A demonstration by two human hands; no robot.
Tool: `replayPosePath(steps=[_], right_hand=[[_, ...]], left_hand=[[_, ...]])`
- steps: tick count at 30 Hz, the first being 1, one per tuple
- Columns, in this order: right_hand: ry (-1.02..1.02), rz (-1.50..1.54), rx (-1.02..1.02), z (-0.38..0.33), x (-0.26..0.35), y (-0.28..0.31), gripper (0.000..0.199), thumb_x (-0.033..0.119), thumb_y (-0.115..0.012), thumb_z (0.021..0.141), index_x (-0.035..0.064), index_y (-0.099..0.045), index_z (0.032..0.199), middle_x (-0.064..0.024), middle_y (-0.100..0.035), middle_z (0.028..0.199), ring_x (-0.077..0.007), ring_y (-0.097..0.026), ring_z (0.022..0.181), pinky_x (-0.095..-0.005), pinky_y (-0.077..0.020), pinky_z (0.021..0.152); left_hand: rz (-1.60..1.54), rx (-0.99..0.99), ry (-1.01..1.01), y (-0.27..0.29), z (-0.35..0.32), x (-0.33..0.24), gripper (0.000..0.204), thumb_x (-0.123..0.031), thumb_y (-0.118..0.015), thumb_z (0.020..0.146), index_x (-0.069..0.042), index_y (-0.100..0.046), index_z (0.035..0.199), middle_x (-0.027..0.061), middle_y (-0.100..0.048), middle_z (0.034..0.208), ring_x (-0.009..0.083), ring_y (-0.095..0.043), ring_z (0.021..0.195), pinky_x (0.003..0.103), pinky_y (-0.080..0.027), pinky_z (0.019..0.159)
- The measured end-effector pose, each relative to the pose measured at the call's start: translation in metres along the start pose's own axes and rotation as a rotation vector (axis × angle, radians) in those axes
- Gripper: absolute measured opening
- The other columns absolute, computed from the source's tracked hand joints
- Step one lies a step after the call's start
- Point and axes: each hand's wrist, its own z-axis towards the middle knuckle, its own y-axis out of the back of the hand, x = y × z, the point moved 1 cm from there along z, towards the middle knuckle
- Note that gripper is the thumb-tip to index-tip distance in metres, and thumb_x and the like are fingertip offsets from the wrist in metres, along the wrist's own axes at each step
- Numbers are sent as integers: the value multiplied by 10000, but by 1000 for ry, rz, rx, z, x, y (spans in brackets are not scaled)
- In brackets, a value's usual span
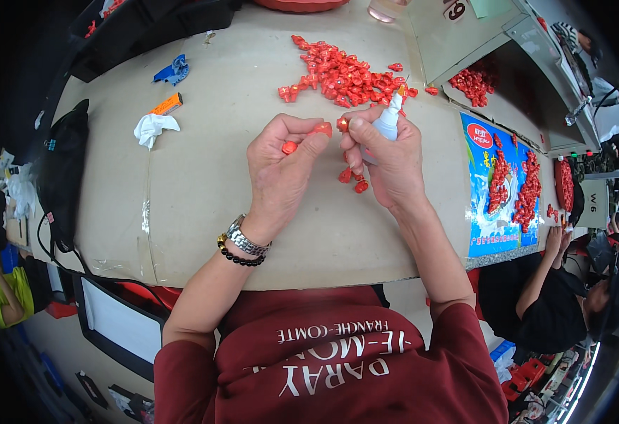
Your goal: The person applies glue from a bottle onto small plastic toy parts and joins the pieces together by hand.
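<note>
My left hand pinches a small red piece between my thumb and first finger. My right hand is wrapped tight around a little white squeeze bottle, and its fingertips seem to hold another red bit, though that part is hard to see. At 12 o'clock from my hands sits a big pile of red pieces on the tan table. A few more red pieces lie under my right hand, at 6 o'clock.

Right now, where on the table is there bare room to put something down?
Bare table lies between the white tissue and the left hand, and down to the near edge. It is crowded past the right hand, at the pile of red pieces.
</note>
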Motion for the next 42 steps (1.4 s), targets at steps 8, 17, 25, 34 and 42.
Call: replayPosePath(steps=[8, 17, 25, 34, 42], right_hand=[[-59, 80, -10, -3, -9, -3, 84, 91, -623, 864, 9, -606, 863, -46, -610, 656, -71, -503, 452, -224, -374, 387], [-151, 24, 27, -4, -3, 4, 96, 103, -628, 842, 53, -555, 804, -28, -570, 607, -71, -468, 432, -227, -343, 375], [-235, 27, 78, -3, -8, 15, 126, 103, -647, 832, 67, -536, 785, -24, -556, 593, -83, -464, 442, -226, -293, 359], [-151, -33, 56, -1, -18, 13, 110, 91, -652, 826, 65, -555, 782, -31, -551, 586, -95, -482, 451, -237, -293, 364], [-161, 82, 79, -7, -18, 17, 102, 81, -656, 819, 72, -558, 794, -8, -559, 604, -68, -526, 489, -206, -376, 400]], left_hand=[[18, 23, -66, -4, -1, 5, 121, -95, -654, 891, -18, -591, 960, -28, -554, 678, -1, -410, 495, 174, -307, 413], [368, 33, -202, 3, 1, 5, 83, -47, -671, 851, 16, -623, 872, 40, -672, 803, 44, -581, 735, 210, -475, 632], [540, 25, -366, -3, -5, 9, 72, -11, -670, 831, 8, -600, 831, 45, -660, 706, 43, -570, 632, 217, -459, 552], [574, 73, -395, 1, -4, 11, 104, 7, -661, 823, 2, -575, 766, 64, -665, 678, 48, -573, 607, 223, -469, 544], [741, 11, -394, -13, -9, 0, 84, -14, -669, 826, 21, -604, 785, 5, -548, 648, 44, -458, 602, 226, -397, 538]])
